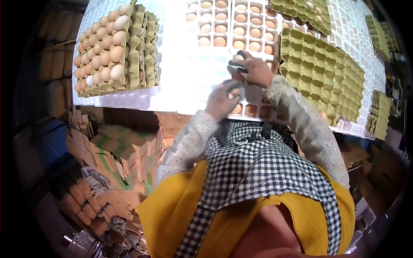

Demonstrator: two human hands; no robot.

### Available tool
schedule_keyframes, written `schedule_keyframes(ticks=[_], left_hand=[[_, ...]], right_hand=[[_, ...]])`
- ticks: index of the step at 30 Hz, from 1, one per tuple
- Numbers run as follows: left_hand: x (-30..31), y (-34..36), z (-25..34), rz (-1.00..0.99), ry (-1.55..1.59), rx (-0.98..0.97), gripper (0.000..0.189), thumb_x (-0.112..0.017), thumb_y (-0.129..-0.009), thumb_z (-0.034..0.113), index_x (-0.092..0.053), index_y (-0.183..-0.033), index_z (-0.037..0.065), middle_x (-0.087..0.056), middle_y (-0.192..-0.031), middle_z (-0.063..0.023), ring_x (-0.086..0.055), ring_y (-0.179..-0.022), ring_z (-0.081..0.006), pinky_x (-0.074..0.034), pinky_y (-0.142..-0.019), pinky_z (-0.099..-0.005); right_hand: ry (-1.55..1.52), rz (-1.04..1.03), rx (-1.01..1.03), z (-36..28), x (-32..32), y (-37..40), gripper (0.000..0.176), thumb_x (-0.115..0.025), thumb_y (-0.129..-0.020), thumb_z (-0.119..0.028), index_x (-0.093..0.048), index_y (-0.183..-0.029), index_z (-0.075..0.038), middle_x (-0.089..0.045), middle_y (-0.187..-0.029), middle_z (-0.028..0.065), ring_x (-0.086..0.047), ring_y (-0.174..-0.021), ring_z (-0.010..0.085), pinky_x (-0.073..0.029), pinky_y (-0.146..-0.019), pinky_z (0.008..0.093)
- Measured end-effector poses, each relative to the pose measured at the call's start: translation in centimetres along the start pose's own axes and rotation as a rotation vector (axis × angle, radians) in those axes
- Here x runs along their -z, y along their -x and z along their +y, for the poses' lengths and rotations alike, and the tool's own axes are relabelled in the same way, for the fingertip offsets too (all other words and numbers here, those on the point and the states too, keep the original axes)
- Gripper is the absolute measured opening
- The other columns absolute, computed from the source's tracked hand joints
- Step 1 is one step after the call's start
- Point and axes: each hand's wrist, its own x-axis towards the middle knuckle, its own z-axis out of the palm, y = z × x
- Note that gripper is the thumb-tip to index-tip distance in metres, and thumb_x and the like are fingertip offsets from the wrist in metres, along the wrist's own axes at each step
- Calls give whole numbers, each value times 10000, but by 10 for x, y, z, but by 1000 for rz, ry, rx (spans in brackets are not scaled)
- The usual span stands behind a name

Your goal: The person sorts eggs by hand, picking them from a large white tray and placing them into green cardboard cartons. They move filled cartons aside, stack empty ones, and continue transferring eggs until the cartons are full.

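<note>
My left hand (221,101) is over the near part of a white foam tray, its dark-covered fingers curled around a brown egg (234,93). Just beyond it, my right hand (257,72) has its fingers closed about a pale egg (238,57) at the tray's left edge; its fingertips are dark-covered too. Closest to my body, a row of cells in the white tray holds brown eggs, among them an egg (251,110). Some cells under my hands and right sleeve are hidden.
Stacked pulp cartons full of eggs (101,53) stand on the left. An upturned-looking green pulp carton (318,71) lies to the right, with more pulp cartons (378,114) at the far right. Filled white cells (247,28) extend beyond my hands. Folded cardboard (114,150) is stacked below the table.
</note>
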Motion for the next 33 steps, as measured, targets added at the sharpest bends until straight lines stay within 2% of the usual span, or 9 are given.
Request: schedule_keyframes(ticks=[3, 7, 10, 13, 17, 20, 23, 28, 33], left_hand=[[-20, 11, -3, -44, -306, -69, 508, -687, -792, 233, -581, -1276, 120, -567, -1259, -189, -608, -1084, -341, -484, -952, -397], [3, 6, -9, 238, 356, -5, 503, -705, -760, 59, -587, -1249, 55, -572, -1238, -183, -602, -1046, -303, -492, -923, -378], [11, -9, -18, 560, 186, -206, 466, -667, -751, -1, -591, -1209, 47, -566, -1201, -174, -568, -1062, -338, -487, -923, -393], [7, -39, -32, 454, -289, -409, 453, -667, -774, 98, -577, -1217, 86, -484, -1282, -200, -463, -1182, -403, -377, -1013, -515], [-1, -48, -50, 376, -407, -370, 496, -676, -776, 132, -579, -1263, 125, -468, -1308, -210, -384, -1269, -411, -272, -1068, -576], [1, -44, -2, 427, -289, -393, 460, -713, -715, 118, -640, -1166, 73, -586, -1198, -150, -524, -1136, -356, -379, -1010, -476], [-20, -37, 88, 96, -9, -390, 485, -739, -699, 175, -646, -1158, 52, -626, -1147, -151, -566, -1089, -342, -454, -924, -449], [-153, -55, 163, -115, -544, -904, 732, -708, -741, 566, -528, -1311, 143, -574, -1254, -136, -491, -1224, -351, -302, -1088, -556], [-179, -54, 146, -116, -351, -817, 490, -722, -782, 345, -587, -1199, 127, -589, -1198, -147, -530, -1166, -352, -359, -1058, -543]], right_hand=[[-297, 82, -80, 4, 0, -6, 378, -631, -829, -169, -634, -1206, -136, -573, -1188, 155, -634, -965, 330, -509, -850, 428], [-102, 352, -157, -30, -8, 49, 409, -627, -817, -117, -597, -1226, -106, -578, -1120, 148, -598, -987, 334, -504, -843, 419], [300, -10, -107, -22, -65, 67, 364, -630, -801, -156, -612, -1164, -183, -516, -1234, 138, -513, -1132, 356, -431, -942, 484], [472, 25, -88, -32, -75, 86, 445, -613, -814, -239, -540, -1253, -225, -390, -1390, 142, -335, -1289, 406, -250, -1079, 571], [123, 285, -93, -61, 51, 120, 463, -700, -745, -186, -600, -1195, -140, -526, -1252, 159, -486, -1191, 356, -380, -1035, 482], [180, 431, -411, -24, 123, 199, 564, -739, -712, -171, -575, -1250, -120, -528, -1251, 176, -518, -1146, 370, -404, -1018, 459], [433, 139, -550, 11, 135, 258, 692, -793, -681, -203, -529, -1318, -144, -499, -1293, 161, -496, -1181, 362, -410, -1005, 466], [532, 228, -529, 61, 102, 300, 638, -864, -595, -210, -627, -1187, -204, -493, -1321, 125, -449, -1198, 386, -397, -1001, 485], [356, 391, -455, 70, 106, 317, 575, -795, -634, -112, -604, -1176, -126, -490, -1328, 143, -444, -1202, 390, -375, -1012, 489]])
